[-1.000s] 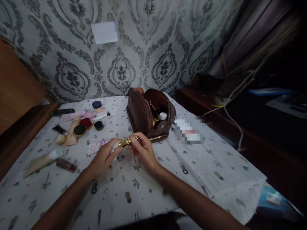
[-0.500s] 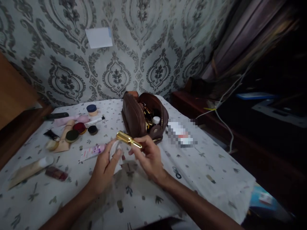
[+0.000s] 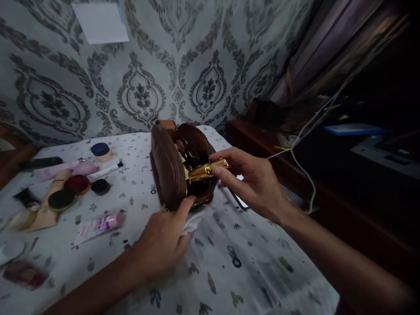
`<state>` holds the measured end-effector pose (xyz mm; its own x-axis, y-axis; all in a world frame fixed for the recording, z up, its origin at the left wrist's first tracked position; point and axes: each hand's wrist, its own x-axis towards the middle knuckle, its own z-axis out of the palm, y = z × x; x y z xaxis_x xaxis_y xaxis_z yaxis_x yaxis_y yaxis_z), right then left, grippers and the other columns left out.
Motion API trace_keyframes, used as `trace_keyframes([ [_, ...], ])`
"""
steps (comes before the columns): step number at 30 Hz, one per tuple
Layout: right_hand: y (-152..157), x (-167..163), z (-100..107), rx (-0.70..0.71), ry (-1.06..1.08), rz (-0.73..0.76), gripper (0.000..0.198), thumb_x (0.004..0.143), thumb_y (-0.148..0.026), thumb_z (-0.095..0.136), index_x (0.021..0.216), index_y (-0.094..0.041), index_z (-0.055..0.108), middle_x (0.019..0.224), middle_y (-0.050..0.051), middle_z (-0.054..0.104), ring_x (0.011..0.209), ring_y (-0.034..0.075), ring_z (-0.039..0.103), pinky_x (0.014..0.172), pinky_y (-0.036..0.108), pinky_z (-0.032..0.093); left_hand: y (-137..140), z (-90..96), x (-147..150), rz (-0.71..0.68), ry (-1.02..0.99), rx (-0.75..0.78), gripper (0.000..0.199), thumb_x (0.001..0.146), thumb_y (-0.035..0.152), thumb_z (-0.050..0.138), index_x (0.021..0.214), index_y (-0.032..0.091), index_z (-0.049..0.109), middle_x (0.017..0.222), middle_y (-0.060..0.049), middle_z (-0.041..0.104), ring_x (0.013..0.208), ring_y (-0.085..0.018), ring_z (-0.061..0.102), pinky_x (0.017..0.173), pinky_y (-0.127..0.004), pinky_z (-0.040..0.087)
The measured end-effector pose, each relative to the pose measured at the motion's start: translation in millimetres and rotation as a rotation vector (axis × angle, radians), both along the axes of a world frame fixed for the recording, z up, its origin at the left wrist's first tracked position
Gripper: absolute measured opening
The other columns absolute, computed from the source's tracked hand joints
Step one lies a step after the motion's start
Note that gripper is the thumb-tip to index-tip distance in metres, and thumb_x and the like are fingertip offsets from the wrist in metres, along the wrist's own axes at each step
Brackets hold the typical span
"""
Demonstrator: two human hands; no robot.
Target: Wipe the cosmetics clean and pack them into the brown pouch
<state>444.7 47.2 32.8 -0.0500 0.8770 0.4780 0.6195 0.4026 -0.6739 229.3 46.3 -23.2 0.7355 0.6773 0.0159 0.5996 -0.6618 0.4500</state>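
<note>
The right hand (image 3: 252, 183) pinches the gold tube (image 3: 199, 173) by its three-o'clock end over the open bag (image 3: 167, 168), a grip that probably leaves the fingers clear of its rim. At the bag's six o'clock, the left hand (image 3: 164, 238) clamps a tissue (image 3: 196, 222), its thumb at the near edge, perhaps for steadying.

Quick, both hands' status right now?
Left hand: closed on a white cloth, by the brown bag.
Right hand: closed, holding a gold tube at the bag's opening.
</note>
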Motion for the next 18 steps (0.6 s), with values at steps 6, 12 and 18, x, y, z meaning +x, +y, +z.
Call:
trace_keyframes([
  [6, 14, 8, 10, -0.143, -0.210, 0.157, 0.017, 0.091, -0.034, 0.061, 0.095, -0.018, 0.059, 0.070, -0.002, 0.065, 0.056, 0.011, 0.055, 0.052, 0.022, 0.038, -1, -21.8, -8, -0.087, -0.051, 0.212, 0.074, 0.079, 0.009, 0.044, 0.149, 0.013, 0.021, 0.091, -0.008, 0.076, 0.069, -0.024, 0.073, 0.054, -0.035, 0.059],
  [12, 21, 3, 9, -0.218, -0.346, 0.305, 0.009, 0.095, -0.022, 0.057, 0.092, -0.017, 0.065, 0.070, -0.002, 0.062, 0.058, 0.009, 0.052, 0.054, 0.022, 0.036, 2, -30.8, -1, -0.120, -0.212, 0.383, 0.080, 0.082, 0.008, 0.039, 0.154, 0.007, 0.006, 0.081, -0.007, 0.075, 0.058, -0.021, 0.071, 0.044, -0.029, 0.058],
  [18, 26, -6, 2, -0.304, -0.525, 0.405, 0.020, 0.097, -0.015, 0.050, 0.082, -0.014, 0.064, 0.077, 0.002, 0.061, 0.062, 0.010, 0.052, 0.056, 0.023, 0.036, 3, -28.7, 3, -0.125, -0.278, 0.370, 0.071, 0.084, 0.007, 0.032, 0.153, 0.004, 0.016, 0.072, -0.007, 0.074, 0.053, -0.020, 0.069, 0.044, -0.030, 0.060],
])
